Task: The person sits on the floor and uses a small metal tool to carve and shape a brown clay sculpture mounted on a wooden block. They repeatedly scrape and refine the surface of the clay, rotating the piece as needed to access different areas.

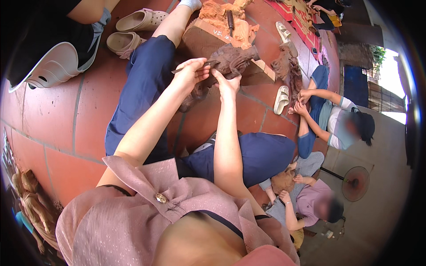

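Note:
A dark brown carving (pixel 230 61), with a knobbly, irregular surface, rests against a light wooden block (pixel 208 41) in front of me. My right hand (pixel 228 83) is closed on its near side, thumb pressed to the surface. Closed in a pinch just to the left, my left hand (pixel 193 73) grips a thin dark tool (pixel 178 70); one end sticks out leftward and the other points at the carving. Exactly what tip it has is too small to tell. Below my hands a further part of dark wood (pixel 191 99) shows, partly hidden by my forearms.
On the block lie orange-toned carved wood (pixel 242 29) and a dark-handled tool (pixel 230 21). Beige clogs (pixel 141 20) and a white plastic chair (pixel 57 66) are left. At right, two people handle carvings, near white sandals (pixel 281 99) and a fan (pixel 356 182). Wooden figures (pixel 37 208) stand lower left.

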Tool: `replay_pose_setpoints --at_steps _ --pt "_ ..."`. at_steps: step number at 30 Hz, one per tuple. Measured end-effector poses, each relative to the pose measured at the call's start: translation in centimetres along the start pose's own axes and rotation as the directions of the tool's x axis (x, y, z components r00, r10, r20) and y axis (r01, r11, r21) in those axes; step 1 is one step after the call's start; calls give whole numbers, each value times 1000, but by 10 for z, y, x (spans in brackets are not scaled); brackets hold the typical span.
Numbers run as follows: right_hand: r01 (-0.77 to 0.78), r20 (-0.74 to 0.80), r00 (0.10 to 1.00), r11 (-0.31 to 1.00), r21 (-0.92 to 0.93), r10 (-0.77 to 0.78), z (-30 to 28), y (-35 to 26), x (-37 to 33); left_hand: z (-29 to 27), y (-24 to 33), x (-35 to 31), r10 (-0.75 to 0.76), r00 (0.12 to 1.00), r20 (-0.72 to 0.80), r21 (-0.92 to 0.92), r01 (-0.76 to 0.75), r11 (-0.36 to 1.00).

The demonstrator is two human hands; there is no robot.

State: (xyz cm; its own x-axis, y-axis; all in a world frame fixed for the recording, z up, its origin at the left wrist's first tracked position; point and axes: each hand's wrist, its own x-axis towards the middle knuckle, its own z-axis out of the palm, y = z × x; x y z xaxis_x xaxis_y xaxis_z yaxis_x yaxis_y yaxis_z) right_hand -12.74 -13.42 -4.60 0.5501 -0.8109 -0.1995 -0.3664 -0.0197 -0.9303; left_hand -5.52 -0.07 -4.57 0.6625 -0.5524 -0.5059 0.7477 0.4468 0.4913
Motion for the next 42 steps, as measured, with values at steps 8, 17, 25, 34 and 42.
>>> replay_pose_setpoints --at_steps 8,17,25,34,42 --pt "12 16 1000 999 39 -12 0 -6 -4 4 -3 14 -11 1000 -15 -87 10 996" --pt "122 61 991 991 -51 -119 -1 14 11 2 2 21 -69 998 -8 -89 68 994" --pt "-16 -5 1000 995 -97 16 -2 -2 1 -10 9 -3 55 998 41 -43 -53 998" --pt "14 -47 999 990 -138 -21 -1 -18 -8 -6 4 -2 65 995 74 110 -73 991" --pt "101 -28 994 973 -208 -110 -12 -3 -8 -26 10 -13 161 987 22 384 -157 910"
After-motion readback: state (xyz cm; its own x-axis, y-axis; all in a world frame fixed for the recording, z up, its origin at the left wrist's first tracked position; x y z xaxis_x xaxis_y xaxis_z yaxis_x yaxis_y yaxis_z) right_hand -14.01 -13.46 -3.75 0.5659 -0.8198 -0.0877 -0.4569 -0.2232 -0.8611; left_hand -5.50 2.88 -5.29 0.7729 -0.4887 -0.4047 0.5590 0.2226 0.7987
